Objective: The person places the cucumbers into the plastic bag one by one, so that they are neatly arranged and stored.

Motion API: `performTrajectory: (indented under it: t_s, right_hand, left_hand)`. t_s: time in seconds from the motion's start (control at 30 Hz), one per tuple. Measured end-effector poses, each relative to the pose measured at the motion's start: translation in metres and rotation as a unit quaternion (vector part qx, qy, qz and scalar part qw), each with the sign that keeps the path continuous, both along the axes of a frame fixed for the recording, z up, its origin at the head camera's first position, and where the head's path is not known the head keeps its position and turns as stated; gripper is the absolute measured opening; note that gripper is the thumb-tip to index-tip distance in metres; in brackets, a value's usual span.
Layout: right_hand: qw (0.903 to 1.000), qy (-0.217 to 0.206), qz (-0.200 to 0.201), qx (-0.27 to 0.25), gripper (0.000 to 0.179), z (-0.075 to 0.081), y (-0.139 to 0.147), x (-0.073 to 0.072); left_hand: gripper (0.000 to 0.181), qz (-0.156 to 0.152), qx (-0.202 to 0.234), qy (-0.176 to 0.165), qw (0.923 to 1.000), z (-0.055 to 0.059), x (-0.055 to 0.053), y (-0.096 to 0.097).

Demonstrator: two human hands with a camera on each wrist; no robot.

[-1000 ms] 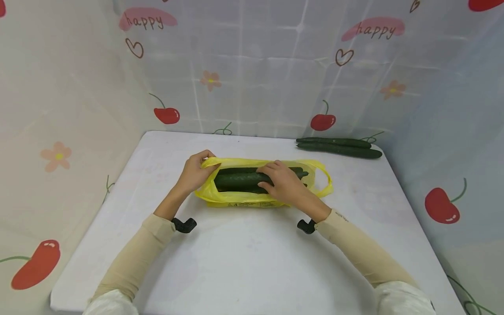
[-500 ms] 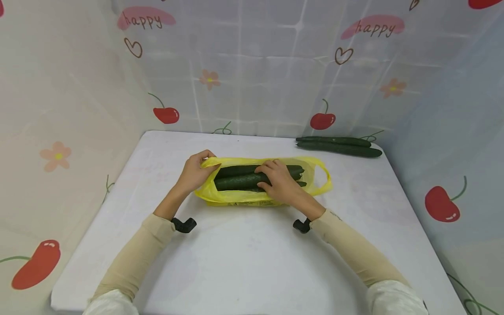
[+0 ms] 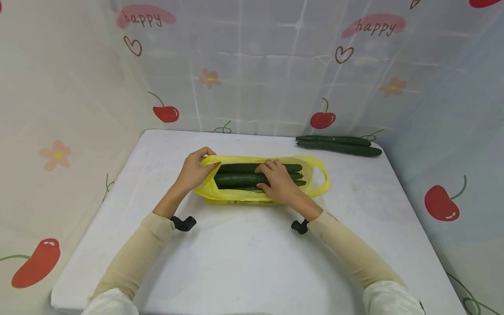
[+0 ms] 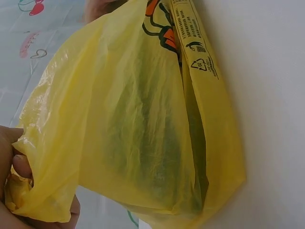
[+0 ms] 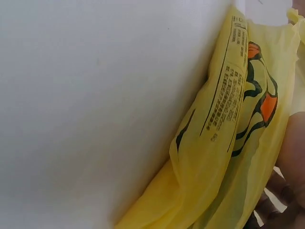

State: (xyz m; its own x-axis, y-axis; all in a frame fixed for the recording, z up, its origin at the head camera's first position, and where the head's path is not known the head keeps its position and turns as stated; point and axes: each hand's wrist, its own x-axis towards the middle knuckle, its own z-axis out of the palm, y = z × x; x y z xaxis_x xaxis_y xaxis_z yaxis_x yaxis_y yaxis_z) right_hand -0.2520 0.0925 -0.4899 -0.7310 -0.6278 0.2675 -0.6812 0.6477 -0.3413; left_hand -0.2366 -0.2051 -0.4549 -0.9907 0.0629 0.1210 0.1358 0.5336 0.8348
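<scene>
The left hand [image 3: 194, 169] is pinching the rim of the yellow bag [image 3: 220, 197] at its left end, with thin plastic bunching between thumb and fingers. The right hand [image 3: 280, 181] is reaching over the bag's near edge, its fingers and thumb curling round the middle cucumber [image 3: 238, 180] inside. The bag is lying lengthwise across the counter [image 3: 236, 258], its mouth gaping upward and its handle loop [image 3: 326, 183] spreading out at the right end. At least three cucumbers are showing in the opening, lying side by side, the back one [image 3: 240, 168] running along the far wall and a front one [image 3: 301, 183] poking out past the right hand. In the left wrist view, dark green is showing through the plastic, and a flap of the bag is carrying small dark print and a recycling mark; orange and black artwork is also showing there.

Near the counter's far right corner, a pair of cucumbers [image 3: 340, 148] is lying well apart from the bag. Tan sleeves [image 3: 135, 253] are covering both forearms, and a small black piece [image 3: 184, 224] is jutting out at each cuff. Behind, a pale curtain [image 3: 256, 96] is hanging, bearing cherries, flowers, hearts and the word "happy".
</scene>
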Motion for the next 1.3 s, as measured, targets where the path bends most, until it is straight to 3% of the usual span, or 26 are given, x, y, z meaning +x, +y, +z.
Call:
performTrajectory:
  t_s: [0.2,0.43,0.53,0.7,0.8,1.13,1.3]
  right_hand:
    - [0.9988,0.049,-0.004,-0.004,0.036,-0.002,-0.004,-0.003]
    - [0.9946,0.097,-0.029,-0.024,0.038,-0.005,-0.006,-0.013]
    - [0.9951,0.093,-0.029,-0.016,0.039,-0.004,-0.005,-0.015]
    - [0.9987,0.042,-0.027,-0.01,0.036,-0.001,0.001,-0.014]
    - [0.9991,0.034,-0.022,-0.01,0.035,0.0,0.005,-0.013]
    - [0.9891,0.138,-0.022,0.046,0.033,-0.004,0.006,-0.016]
    - [0.9903,0.131,-0.027,0.039,0.033,-0.001,0.005,-0.018]
  left_hand:
    - [0.015,-0.005,0.004,-0.008,1.0,-0.002,0.001,-0.003]
    - [0.016,0.001,-0.032,0.019,0.9993,-0.001,-0.001,-0.003]
    - [0.018,0.0,-0.024,0.02,0.9995,0.0,0.0,-0.004]
    - [0.019,0.002,-0.009,0.013,0.9999,0.001,0.002,-0.006]
    - [0.02,0.006,-0.012,0.011,0.9999,0.001,0.003,-0.007]
    - [0.016,0.001,-0.004,0.006,1.0,-0.005,0.002,-0.003]
    - [0.016,0.004,0.004,0.011,0.9999,-0.001,0.001,-0.003]
